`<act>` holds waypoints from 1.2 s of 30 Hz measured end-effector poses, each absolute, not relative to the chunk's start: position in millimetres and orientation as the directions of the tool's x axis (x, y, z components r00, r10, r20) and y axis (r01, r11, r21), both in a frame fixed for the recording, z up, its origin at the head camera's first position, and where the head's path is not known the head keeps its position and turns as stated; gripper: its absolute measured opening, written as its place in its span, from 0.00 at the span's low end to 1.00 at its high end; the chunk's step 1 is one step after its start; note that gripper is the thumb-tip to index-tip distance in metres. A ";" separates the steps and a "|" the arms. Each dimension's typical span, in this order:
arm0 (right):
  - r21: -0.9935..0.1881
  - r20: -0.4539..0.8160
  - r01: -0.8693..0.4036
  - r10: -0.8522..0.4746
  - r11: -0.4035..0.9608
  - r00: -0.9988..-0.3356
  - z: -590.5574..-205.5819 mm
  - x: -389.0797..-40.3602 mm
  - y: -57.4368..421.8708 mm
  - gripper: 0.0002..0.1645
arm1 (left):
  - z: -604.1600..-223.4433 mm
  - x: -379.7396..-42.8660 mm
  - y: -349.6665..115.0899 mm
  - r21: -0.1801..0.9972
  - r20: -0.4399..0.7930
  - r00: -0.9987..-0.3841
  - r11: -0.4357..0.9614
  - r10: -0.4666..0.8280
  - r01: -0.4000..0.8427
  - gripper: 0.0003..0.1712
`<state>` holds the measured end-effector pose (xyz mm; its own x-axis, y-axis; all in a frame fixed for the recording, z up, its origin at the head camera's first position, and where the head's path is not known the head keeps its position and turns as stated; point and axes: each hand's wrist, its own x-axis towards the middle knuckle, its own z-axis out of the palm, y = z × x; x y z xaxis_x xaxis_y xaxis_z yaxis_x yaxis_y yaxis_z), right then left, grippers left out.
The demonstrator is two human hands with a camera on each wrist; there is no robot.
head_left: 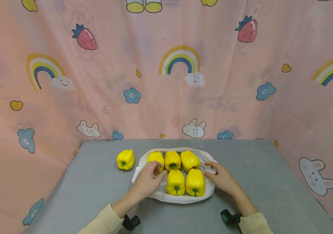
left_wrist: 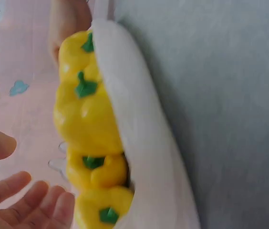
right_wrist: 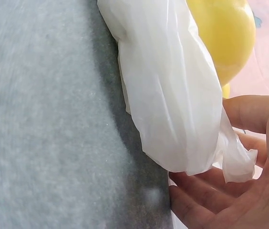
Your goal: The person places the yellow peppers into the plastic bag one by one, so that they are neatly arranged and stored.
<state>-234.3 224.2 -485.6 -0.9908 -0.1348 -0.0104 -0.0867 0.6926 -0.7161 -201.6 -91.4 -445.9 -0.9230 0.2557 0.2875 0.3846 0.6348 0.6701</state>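
Note:
Several yellow bell peppers (head_left: 175, 182) with green stems lie inside a white plastic bag (head_left: 181, 198), its mouth spread wide around them. My left hand (head_left: 147, 180) hovers at the bag's left side, overlapping the back-left pepper (head_left: 154, 156) in the head view. Its thumb and fingers are apart with nothing between them, as the left wrist view shows. At the bag's right end is my right hand (head_left: 221, 177), thumb and fingers loosely spread on either side of the rim. The right wrist view shows a bag handle (right_wrist: 239, 164) hanging in front of its palm.
One more yellow bell pepper (head_left: 125, 159) lies on the grey table (head_left: 96, 182), left of the bag. A pink patterned curtain (head_left: 166, 107) stands behind the table and along both sides. Each wrist wears a black camera (head_left: 230, 217).

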 end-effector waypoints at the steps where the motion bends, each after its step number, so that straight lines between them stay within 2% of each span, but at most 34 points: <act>1: -0.718 -0.010 -0.087 -0.135 0.691 -0.991 -485.6 -234.4 224.4 0.30 | -443.9 -202.3 -94.3 0.665 0.316 -0.914 0.629 0.253 0.404 0.11; 9: -0.714 -0.002 -0.093 -0.135 0.694 -0.991 -485.3 -233.5 224.6 0.30 | -433.8 -210.9 -121.2 0.623 0.467 -0.859 0.611 0.210 0.488 0.09; 21: -0.713 0.000 -0.092 -0.131 0.695 -0.991 -485.6 -232.0 223.8 0.29 | -439.2 -230.3 -164.1 0.548 0.560 -0.814 0.667 0.157 0.506 0.10; 31: -0.720 -0.001 -0.087 -0.126 0.688 -0.992 -487.1 -235.4 220.6 0.29 | -442.1 -240.9 -193.2 0.577 0.520 -0.851 0.705 0.072 0.413 0.12; 36: -0.729 0.006 -0.092 -0.128 0.678 -0.992 -486.9 -233.7 222.7 0.28 | -442.7 -247.4 -202.7 0.575 0.523 -0.850 0.709 0.064 0.407 0.13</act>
<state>-233.7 222.7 -486.9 -0.9918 -0.1276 0.0061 -0.0918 0.6783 -0.7291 -247.4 -202.7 -442.7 -0.8499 0.0636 0.5230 0.4072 0.7093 0.5755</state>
